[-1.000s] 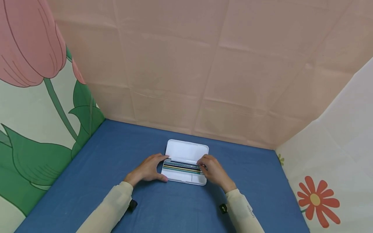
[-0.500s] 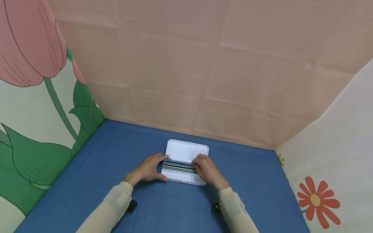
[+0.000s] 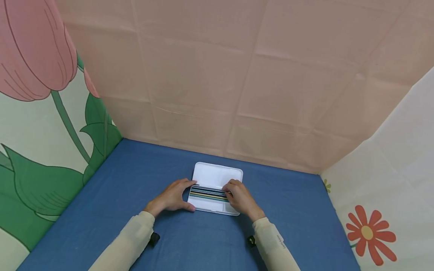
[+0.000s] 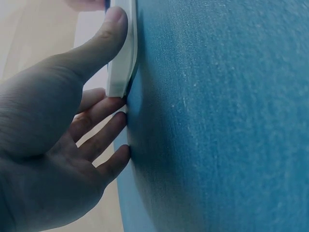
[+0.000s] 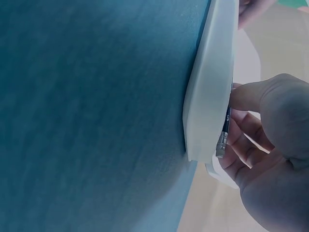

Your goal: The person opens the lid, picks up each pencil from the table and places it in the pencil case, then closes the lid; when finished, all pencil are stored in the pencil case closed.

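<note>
A white pencil case (image 3: 205, 206) lies on the blue cloth with its lid (image 3: 217, 175) folded back. Several dark, yellow and green pencils (image 3: 207, 194) lie lengthwise inside. My left hand (image 3: 174, 195) holds the case's left end, thumb at the front edge and fingertips toward the hinge side; the left wrist view has the thumb (image 4: 113, 34) against the case wall. Over the right half of the case, my right hand (image 3: 240, 197) pinches a dark pencil (image 5: 222, 142). Its eraser end and metal ferrule show near the case rim in the right wrist view; the fingers hide its other end.
The case sits toward the back of the blue-covered table (image 3: 203, 244), before a beige backdrop (image 3: 217, 94). A tulip-print panel (image 3: 44, 150) stands at the left, a white panel with a red flower (image 3: 367, 231) at the right.
My right hand has moved left along the pencils, from the case's right end further inward, and then stays nearly still. The left hand and case keep their place.
</note>
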### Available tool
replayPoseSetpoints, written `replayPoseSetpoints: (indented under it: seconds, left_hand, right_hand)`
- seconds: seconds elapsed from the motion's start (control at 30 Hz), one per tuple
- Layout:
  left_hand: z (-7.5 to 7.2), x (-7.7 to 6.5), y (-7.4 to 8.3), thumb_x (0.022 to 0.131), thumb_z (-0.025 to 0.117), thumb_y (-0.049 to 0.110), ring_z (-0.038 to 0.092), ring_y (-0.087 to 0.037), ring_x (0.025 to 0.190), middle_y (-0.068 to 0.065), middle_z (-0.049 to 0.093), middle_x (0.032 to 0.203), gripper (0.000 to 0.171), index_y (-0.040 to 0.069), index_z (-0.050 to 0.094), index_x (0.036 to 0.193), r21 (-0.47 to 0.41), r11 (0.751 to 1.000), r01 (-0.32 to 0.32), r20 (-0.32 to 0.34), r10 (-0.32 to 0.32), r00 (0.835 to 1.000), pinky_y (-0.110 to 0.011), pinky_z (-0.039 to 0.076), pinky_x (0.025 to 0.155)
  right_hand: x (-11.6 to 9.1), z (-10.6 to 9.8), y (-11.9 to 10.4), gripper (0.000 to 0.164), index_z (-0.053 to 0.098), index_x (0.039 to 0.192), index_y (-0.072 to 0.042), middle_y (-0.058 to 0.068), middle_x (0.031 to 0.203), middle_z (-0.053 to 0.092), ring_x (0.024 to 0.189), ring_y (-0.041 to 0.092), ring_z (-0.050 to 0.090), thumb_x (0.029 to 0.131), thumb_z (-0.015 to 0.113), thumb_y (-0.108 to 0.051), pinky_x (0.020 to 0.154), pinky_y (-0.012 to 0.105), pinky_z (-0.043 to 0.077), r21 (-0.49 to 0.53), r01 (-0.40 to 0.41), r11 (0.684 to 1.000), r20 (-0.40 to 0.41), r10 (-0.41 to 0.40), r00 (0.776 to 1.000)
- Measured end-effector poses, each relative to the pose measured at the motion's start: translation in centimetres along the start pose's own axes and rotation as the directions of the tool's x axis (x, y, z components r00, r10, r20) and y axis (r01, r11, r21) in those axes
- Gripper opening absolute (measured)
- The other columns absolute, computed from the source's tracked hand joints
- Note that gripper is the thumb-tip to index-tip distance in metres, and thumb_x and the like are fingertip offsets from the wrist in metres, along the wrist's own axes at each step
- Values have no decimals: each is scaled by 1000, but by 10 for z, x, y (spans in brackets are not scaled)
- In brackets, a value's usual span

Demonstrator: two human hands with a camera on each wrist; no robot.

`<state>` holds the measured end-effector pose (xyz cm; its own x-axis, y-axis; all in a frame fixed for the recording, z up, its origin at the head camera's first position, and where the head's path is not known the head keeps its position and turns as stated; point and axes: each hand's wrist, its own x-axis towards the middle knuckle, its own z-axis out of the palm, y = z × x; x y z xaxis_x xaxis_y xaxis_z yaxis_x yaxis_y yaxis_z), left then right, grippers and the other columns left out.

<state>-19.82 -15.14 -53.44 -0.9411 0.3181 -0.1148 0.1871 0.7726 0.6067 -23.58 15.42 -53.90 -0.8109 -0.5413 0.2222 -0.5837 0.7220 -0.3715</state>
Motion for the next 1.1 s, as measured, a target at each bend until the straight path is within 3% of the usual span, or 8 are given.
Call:
replayPoseSetpoints:
  seconds: [0.4,0.63,0.87,1.1]
  left_hand:
    - [1,0,0,82,104,42,45,-54,161,-28,49,173,102,12,55,167,-2,1000,-1,-2,1,1000,-76,38,129]
    - [1,1,-1,83,103,42,50,-51,157,-25,54,169,102,11,55,167,4,1000,-14,-5,14,1000,-74,41,128]
    - [2,2,-2,83,103,43,52,-49,155,-23,57,166,101,12,56,167,8,1000,-20,-15,20,1000,-73,42,128]
    - [2,1,-3,83,103,42,53,-47,154,-22,58,165,101,13,56,167,3,1000,-15,-15,15,1000,-72,43,127]
  right_hand:
    - [-1,0,2,15,85,116,-6,6,112,79,106,22,72,102,81,-2,95,46,65,19,-8,1000,-20,9,1000]
    - [-8,-8,9,22,80,127,-3,11,122,79,114,29,74,106,78,-6,100,52,64,110,-10,994,-51,15,999]
    - [-16,-24,22,29,77,134,-3,14,128,79,120,33,74,105,79,-6,105,58,61,182,-69,981,-155,98,983]
    - [-19,-36,36,30,77,134,-1,18,130,78,119,38,75,104,79,-5,101,58,63,190,-106,976,-237,150,960]
